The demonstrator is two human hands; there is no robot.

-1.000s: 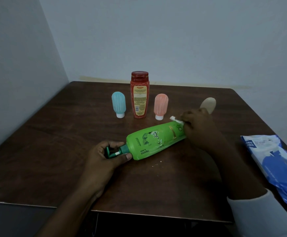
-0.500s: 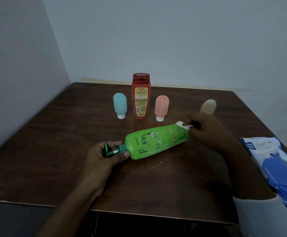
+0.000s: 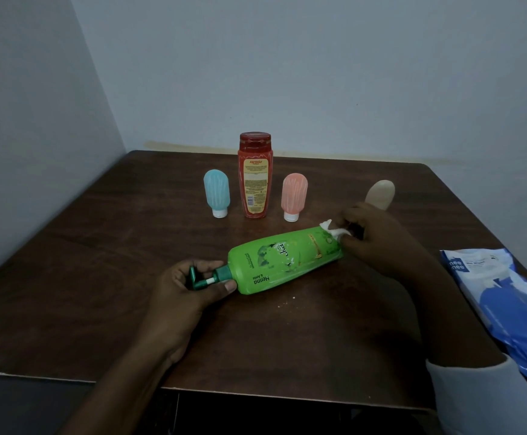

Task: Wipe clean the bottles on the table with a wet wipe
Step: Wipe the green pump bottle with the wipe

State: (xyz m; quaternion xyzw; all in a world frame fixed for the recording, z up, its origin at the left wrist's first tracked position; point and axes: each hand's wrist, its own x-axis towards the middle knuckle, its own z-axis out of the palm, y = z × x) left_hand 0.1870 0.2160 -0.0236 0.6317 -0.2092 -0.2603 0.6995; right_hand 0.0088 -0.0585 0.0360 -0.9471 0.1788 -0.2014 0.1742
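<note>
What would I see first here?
The bright green bottle lies on its side in the middle of the table, the left hand gripping its pump while the right hand presses a white wipe to its far end. Behind stands a tall red bottle between a small blue bottle and a pink bottle.

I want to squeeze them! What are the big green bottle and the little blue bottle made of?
Green bottle: looks like glossy plastic, since light glints off its smooth side. Blue bottle: probably soft silicone or matte plastic. It has ridges and a dull finish, but the picture cannot settle which.
</note>
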